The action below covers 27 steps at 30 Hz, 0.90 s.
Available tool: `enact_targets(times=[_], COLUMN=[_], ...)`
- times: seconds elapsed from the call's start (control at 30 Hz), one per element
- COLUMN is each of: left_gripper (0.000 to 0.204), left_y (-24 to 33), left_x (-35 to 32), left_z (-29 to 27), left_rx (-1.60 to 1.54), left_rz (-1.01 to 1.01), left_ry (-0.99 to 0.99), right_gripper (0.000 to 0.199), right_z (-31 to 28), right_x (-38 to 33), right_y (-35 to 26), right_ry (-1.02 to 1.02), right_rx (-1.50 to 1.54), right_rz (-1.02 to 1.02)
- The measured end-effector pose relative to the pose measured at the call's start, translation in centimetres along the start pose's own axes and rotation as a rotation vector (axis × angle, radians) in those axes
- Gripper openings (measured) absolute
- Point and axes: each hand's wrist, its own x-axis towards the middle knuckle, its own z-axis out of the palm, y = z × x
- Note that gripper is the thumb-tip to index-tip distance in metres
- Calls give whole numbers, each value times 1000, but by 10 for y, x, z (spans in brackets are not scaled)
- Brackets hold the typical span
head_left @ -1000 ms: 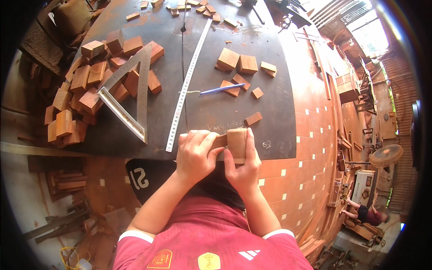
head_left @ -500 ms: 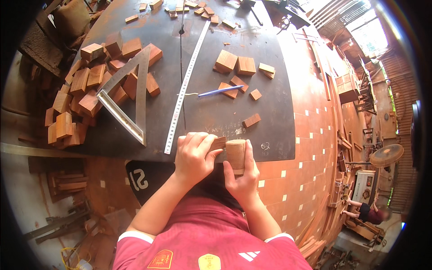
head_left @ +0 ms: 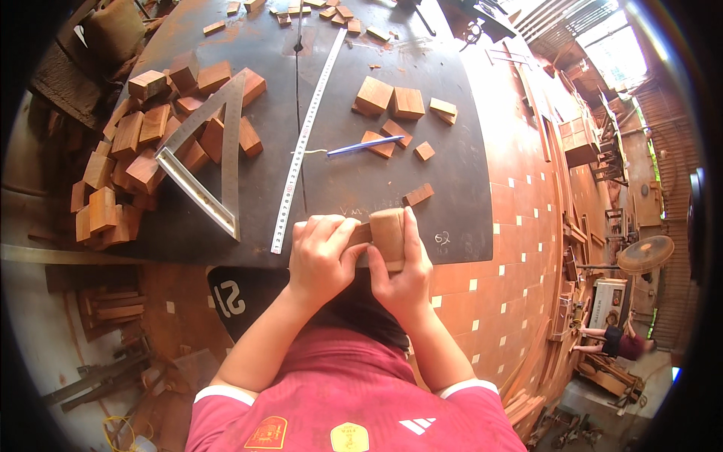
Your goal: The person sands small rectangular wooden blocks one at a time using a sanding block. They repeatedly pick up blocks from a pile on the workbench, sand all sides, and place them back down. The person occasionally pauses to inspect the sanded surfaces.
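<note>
Both hands clamp one wood block [head_left: 387,235] at the bench [head_left: 452,188] edge, centre of frame: left hand [head_left: 322,256] over its left end, right hand [head_left: 403,273] wrapping below. Risk: block overhangs the edge; a loosened grip likely drops it to the floor.

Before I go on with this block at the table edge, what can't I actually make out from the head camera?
- Head view: the underside of the wooden block and the thinner piece beside it, covered by the left hand and right hand.
- Head view: chalk marks on the dark table, too faint to read.
- Head view: lower blocks in the block pile, hidden under the metal square.
- Head view: far table end, cut off by the top edge.
</note>
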Motion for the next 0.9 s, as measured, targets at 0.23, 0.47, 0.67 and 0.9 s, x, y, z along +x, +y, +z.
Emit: enact_targets(times=[0.23, 0.47, 0.67, 0.9], left_gripper=[39, 37, 37, 39], left_y=[1, 1, 0, -3], left_x=[-1, 2, 2, 0], left_z=[1, 0, 1, 3], left_rx=[-17, -16, -6, 3], left_rz=[-2, -17, -5, 2], left_ry=[-7, 12, 10, 15], right_gripper=[82, 81, 81, 81], right_z=[-4, 3, -4, -1], right_x=[-28, -13, -4, -27], right_y=[2, 0, 1, 9], right_ry=[14, 42, 1, 19], right_rx=[60, 25, 17, 90], right_rz=[32, 21, 26, 63])
